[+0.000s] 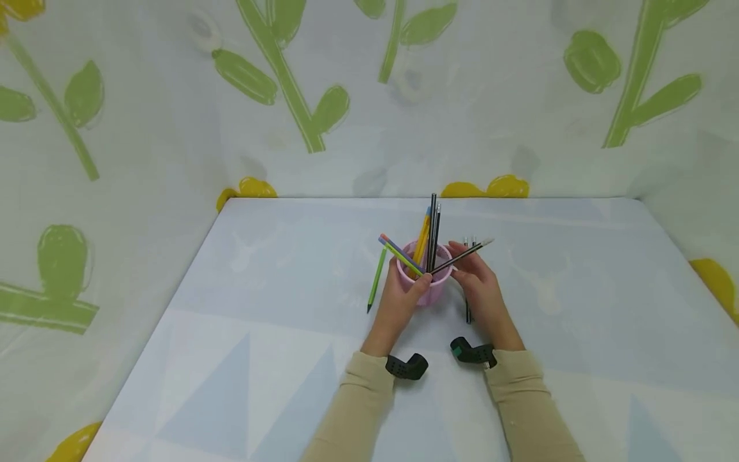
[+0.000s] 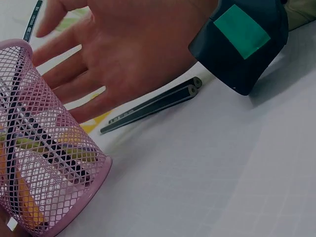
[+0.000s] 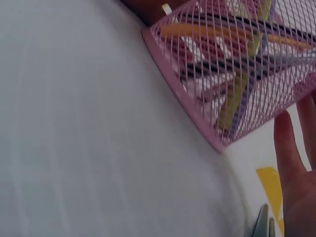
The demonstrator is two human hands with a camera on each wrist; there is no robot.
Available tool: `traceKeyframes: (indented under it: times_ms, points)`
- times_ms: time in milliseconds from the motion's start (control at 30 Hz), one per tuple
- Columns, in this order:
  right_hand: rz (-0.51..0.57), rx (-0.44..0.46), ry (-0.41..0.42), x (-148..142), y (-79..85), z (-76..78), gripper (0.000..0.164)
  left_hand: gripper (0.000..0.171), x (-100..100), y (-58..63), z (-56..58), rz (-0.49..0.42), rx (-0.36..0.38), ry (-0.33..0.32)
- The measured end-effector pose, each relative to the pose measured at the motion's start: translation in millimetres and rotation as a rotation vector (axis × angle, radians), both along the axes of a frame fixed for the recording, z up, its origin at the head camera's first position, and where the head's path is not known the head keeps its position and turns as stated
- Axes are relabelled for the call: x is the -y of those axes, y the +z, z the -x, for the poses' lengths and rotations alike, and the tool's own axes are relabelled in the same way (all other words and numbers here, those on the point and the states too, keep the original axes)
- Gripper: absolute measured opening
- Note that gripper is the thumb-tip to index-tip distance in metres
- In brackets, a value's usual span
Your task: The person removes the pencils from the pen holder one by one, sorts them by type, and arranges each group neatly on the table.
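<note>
A pink mesh pencil cup (image 1: 430, 298) stands upright on the table, with several pencils in it. Yellow pencils (image 1: 421, 242) and black pencils (image 1: 433, 224) rise from the middle, while colored pencils (image 1: 395, 249) lean left. One black pencil (image 1: 470, 251) with a white end leans right, over the right hand. My left hand (image 1: 398, 305) grips the cup's left side, thumb at the near rim. On the other side is my right hand (image 1: 484, 295); its fingers (image 2: 61, 52) look extended beside the mesh wall in the left wrist view, holding nothing.
A green pencil (image 1: 377, 280) lies on the table left of the cup. Two black pencils (image 2: 153, 105) lie to its right, partly under the right hand. Behind the table (image 1: 260, 256) hangs a white cloth (image 1: 462, 128) with a plant print.
</note>
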State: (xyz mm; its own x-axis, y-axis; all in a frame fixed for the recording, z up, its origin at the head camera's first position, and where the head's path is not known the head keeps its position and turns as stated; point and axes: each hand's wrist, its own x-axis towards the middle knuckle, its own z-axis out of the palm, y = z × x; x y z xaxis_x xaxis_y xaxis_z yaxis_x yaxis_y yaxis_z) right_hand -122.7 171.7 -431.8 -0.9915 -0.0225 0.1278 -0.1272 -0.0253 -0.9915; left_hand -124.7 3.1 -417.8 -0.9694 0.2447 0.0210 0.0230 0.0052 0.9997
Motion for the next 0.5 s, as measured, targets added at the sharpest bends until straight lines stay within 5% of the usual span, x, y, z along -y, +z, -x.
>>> traceKeyframes:
  times_ms: [267,500]
  points:
    - [0.130,0.061,0.049,14,4.0,1.3,0.050,0.052,5,-4.0,0.1,0.018,-0.066,-0.022]
    - [0.071,0.111,0.016,23,7.5,-0.4,0.050,0.054,6,-25.4,5.4,0.044,-0.041,0.045]
